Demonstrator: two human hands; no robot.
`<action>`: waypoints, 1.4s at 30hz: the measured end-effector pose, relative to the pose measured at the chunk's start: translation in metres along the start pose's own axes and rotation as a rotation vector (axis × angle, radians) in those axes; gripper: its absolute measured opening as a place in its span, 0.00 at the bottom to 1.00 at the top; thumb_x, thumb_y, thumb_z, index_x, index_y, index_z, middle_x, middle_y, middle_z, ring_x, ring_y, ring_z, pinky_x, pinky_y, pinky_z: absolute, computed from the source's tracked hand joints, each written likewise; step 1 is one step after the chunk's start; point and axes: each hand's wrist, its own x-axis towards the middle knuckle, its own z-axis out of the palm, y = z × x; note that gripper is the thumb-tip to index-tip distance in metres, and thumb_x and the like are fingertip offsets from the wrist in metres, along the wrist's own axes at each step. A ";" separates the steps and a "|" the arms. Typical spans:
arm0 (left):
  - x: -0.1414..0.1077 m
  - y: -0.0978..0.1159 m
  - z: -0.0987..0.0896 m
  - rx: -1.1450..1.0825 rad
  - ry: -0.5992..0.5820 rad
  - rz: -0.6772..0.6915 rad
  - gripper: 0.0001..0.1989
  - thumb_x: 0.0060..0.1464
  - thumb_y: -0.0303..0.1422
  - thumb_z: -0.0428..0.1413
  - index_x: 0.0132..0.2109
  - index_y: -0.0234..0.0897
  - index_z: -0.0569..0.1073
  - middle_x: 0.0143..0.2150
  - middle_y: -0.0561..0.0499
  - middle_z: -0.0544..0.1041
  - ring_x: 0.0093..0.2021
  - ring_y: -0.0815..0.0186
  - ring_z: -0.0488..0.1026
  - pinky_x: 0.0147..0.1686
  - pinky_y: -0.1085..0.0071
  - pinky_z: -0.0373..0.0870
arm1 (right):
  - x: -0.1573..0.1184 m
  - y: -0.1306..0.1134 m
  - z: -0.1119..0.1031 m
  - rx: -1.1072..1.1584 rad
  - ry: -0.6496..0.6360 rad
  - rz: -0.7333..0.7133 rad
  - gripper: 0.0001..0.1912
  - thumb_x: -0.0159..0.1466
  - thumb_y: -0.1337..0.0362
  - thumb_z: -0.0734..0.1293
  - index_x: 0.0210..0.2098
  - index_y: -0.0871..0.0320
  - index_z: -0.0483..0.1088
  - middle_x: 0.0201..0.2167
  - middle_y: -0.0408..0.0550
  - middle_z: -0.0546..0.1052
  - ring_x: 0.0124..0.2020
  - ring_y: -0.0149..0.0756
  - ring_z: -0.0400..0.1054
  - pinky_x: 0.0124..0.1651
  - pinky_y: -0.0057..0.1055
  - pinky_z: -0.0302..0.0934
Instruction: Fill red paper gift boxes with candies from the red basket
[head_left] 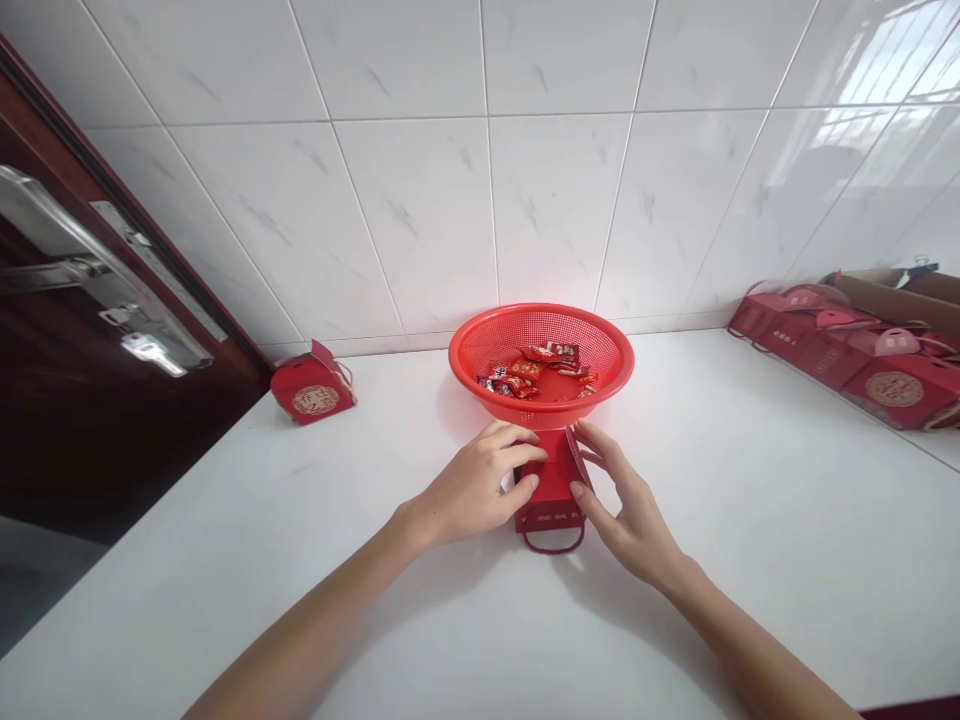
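A small red gift box (pixel 551 490) stands on the white table in front of the basket, its cord handle (pixel 553 549) hanging toward me. On its left side is my left hand (pixel 487 478), fingers apart and fingertips resting on the top panels. My right hand (pixel 619 500) pinches an upright flap (pixel 577 456) on the box's right side between thumb and fingers. Just behind the box sits a red plastic basket (pixel 466 365) with several wrapped candies (pixel 529 370) in it. What the box holds is hidden.
Another red gift box (pixel 313 388) stands at the left near a dark door with a metal handle (pixel 52 275). Several red boxes (pixel 847 350) are lined up at the right, beside a cardboard carton (pixel 885 298). A white tiled wall (pixel 412 220) rises behind the table (pixel 390 640).
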 end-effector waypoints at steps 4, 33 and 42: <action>-0.001 0.001 0.000 -0.014 -0.005 -0.006 0.18 0.65 0.30 0.54 0.60 0.41 0.74 0.57 0.45 0.78 0.59 0.56 0.71 0.58 0.57 0.74 | -0.001 -0.001 0.000 0.008 0.005 0.018 0.28 0.73 0.60 0.62 0.70 0.44 0.52 0.67 0.53 0.66 0.64 0.48 0.67 0.63 0.54 0.68; -0.001 -0.010 0.012 -0.230 0.151 -0.035 0.38 0.60 0.35 0.62 0.72 0.47 0.55 0.73 0.44 0.60 0.74 0.52 0.56 0.71 0.53 0.60 | -0.003 -0.001 0.005 -0.086 -0.004 0.123 0.21 0.71 0.50 0.65 0.59 0.51 0.66 0.69 0.59 0.64 0.73 0.53 0.54 0.68 0.53 0.61; -0.014 -0.037 0.043 -0.637 0.418 -0.104 0.29 0.63 0.47 0.57 0.65 0.43 0.62 0.69 0.41 0.64 0.71 0.50 0.60 0.70 0.48 0.57 | 0.007 0.010 0.001 -0.037 -0.074 0.081 0.20 0.71 0.50 0.64 0.58 0.52 0.66 0.67 0.59 0.67 0.72 0.51 0.55 0.66 0.50 0.63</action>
